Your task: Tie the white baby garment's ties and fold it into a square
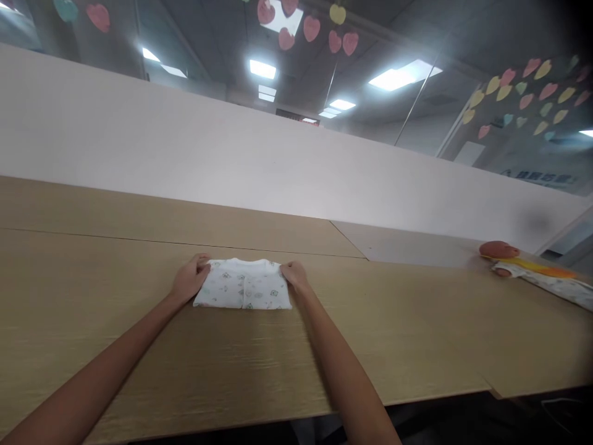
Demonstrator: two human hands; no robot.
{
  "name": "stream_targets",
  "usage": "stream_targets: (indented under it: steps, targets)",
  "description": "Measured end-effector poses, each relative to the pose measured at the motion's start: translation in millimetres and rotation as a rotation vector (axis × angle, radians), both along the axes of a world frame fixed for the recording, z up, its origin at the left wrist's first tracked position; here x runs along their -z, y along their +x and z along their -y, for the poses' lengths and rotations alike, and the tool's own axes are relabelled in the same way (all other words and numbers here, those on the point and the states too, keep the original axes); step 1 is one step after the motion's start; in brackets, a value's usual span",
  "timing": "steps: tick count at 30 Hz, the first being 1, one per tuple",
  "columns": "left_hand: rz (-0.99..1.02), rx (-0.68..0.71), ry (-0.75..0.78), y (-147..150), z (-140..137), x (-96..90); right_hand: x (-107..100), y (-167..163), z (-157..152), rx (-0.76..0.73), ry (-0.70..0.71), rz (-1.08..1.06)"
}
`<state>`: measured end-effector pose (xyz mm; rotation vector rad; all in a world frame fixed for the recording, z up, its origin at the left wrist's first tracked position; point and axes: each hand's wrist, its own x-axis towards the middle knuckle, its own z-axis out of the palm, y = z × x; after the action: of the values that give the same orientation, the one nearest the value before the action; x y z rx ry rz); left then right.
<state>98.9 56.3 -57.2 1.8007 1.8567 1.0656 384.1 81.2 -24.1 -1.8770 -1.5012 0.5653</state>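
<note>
A small white baby garment (pixel 257 287) with a scattered print lies folded into a wide, low shape on the wooden table, its neckline toward the wall. A seam or opening runs down its front middle. My left hand (pixel 191 279) grips its far left corner, thumb over the cloth and fingers closed around the edge. At the far right corner, my right hand (pixel 295 275) pinches the fabric, with its fingertips partly hidden. Both forearms reach in from the near side.
Wooden table (pixel 417 334) spans the view, with a panel seam behind the garment. A grey panel (pixel 407 244) meets the low white wall (pixel 278 167). Far right lie a reddish-brown rounded object (pixel 498 250), yellow-orange material (pixel 540 267) and white printed cloth (pixel 556 284). Heart-shaped notes dot the glass above.
</note>
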Motion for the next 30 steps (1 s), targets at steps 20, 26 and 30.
stream_targets:
  steps: [20, 26, 30]
  targets:
    - [0.266, -0.001, -0.004, -10.2, -2.3, 6.9, 26.2, -12.5, -8.5, 0.005, 0.243, -0.277]
    - [0.285, 0.052, -0.070, -8.2, -3.0, 10.2, 30.6, -11.0, -3.1, -0.039, 0.264, -0.172]
    - [0.229, 0.059, -0.060, -4.6, 0.1, 6.2, 32.4, -10.4, -2.2, -0.060, 0.293, -0.200]
